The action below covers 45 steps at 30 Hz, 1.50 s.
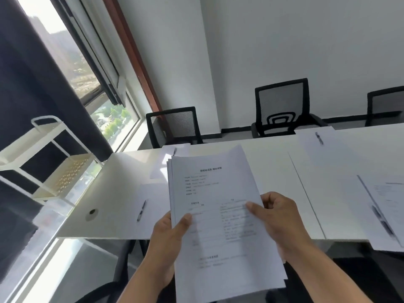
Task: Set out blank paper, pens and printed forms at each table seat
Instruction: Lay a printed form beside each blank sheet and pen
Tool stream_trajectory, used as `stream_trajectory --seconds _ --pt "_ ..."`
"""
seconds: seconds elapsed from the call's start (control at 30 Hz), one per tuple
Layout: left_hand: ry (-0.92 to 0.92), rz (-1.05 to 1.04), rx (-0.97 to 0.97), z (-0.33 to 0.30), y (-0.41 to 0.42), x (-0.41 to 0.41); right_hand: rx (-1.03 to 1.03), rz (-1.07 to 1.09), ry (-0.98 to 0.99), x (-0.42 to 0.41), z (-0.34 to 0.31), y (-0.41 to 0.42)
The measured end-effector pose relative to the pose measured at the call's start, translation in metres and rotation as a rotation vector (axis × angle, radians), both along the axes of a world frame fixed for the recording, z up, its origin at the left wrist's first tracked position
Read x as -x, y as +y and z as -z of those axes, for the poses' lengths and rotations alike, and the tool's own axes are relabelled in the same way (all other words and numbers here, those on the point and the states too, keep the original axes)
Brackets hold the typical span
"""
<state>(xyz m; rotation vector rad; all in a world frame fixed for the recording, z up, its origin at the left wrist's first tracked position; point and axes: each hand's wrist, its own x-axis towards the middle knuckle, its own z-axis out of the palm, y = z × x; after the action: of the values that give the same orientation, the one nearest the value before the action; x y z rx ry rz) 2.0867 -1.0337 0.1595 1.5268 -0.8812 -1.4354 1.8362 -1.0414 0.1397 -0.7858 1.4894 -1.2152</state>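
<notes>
Both hands grip the stack of printed forms (220, 215) above the worktop (122, 171): left hand (168, 243) and right hand (282, 217) each pinch a side edge, thumbs on top. Pen (141, 209) lies on a blank sheet (153, 193) nearby.

One camera only, worn on the person's head, above the near edge of the white table (122, 171) and looking forward and down across it. The frame is tilted, so the far wall and the window (72, 62) at the left lean over. It is a wide lens: straight edges bow near the borders. Closest to it, low in the middle, are the stack of printed forms (218, 215) and the two hands gripping it, left hand (168, 241) and right hand (282, 219). Farther off, beyond the table, stand the black chairs (282, 108) against the wall. There is no second view to share anything with.
</notes>
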Motion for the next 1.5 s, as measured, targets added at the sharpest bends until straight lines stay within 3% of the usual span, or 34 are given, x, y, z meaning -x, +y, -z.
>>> stream_trajectory --seconds 0.27,0.83,1.5 --pt "0.066 0.048 -0.142 0.058 -0.080 0.006 -0.158 -0.020 0.020 0.013 0.050 -0.075" --pt "0.149 0.183 -0.332 0.191 -0.155 0.003 -0.369 0.121 0.032 0.012 0.157 -0.118" --pt "0.153 0.200 -0.424 0.226 -0.168 0.028 -0.444 0.214 0.002 0.047 0.198 -0.113"
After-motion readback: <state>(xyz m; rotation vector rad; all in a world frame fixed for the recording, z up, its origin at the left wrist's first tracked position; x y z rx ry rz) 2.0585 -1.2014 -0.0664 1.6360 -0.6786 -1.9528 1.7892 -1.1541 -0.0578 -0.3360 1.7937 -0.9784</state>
